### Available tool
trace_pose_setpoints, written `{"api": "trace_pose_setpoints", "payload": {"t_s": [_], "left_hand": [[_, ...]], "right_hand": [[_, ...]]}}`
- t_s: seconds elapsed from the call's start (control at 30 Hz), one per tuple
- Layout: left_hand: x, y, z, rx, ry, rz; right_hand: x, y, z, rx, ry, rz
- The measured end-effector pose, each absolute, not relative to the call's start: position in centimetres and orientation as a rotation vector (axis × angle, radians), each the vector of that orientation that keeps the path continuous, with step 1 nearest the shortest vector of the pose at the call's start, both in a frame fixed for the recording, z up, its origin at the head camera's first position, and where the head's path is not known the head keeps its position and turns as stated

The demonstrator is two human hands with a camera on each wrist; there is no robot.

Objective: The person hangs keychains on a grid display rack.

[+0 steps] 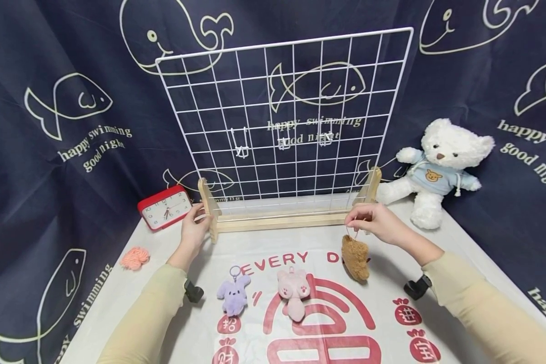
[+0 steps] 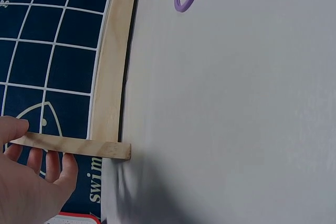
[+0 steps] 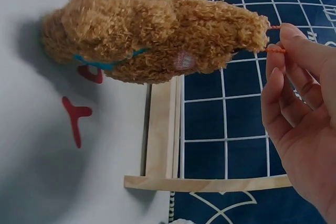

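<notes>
My right hand [image 1: 378,223] pinches the thin orange cord loop [image 3: 276,50] of a fluffy brown plush charm [image 1: 356,259]. The charm hangs below the fingers, in front of the stand's right end. In the right wrist view it stretches lengthwise, with a blue band around it. On the other side, my left hand [image 1: 194,231] grips the wooden side piece [image 2: 79,144] of the stand, thumb on one face and fingers on the other. A white wire grid [image 1: 293,44] stands upright in this wooden base [image 1: 282,222]. Several white hooks [image 1: 242,151] hang on the grid's middle.
Before the stand lie a purple plush charm [image 1: 234,297] with a ring and a pink plush charm [image 1: 294,293]. A red clock [image 1: 166,207] and a coral yarn bundle [image 1: 135,258] are at left. A white teddy bear [image 1: 437,167] sits at right, against the dark curtain.
</notes>
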State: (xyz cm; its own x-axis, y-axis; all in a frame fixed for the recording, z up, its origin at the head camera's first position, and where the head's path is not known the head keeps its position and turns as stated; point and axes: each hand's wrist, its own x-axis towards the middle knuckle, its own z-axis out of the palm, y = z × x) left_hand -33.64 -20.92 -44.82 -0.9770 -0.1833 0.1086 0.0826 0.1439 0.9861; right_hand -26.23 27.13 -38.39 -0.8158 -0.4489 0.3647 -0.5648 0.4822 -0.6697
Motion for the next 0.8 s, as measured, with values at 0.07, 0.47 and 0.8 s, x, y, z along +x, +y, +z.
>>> {"api": "trace_pose_setpoints", "payload": {"t_s": [0.07,0.47,0.8], "left_hand": [[-33.6,-20.9,-44.8,0.096,-2.209,-1.925],[-33.9,-21.0,-45.0,0.091,-2.213,-1.917],[-33.8,-21.0,-45.1,0.093,-2.202,-1.925]], "right_hand": [[-26.4,27.0,-38.2,0.89,-2.56,1.245],[-27.0,26.2,-37.1,0.87,-2.424,1.15],[-27.8,26.0,-35.1,0.868,-2.288,1.072]]}}
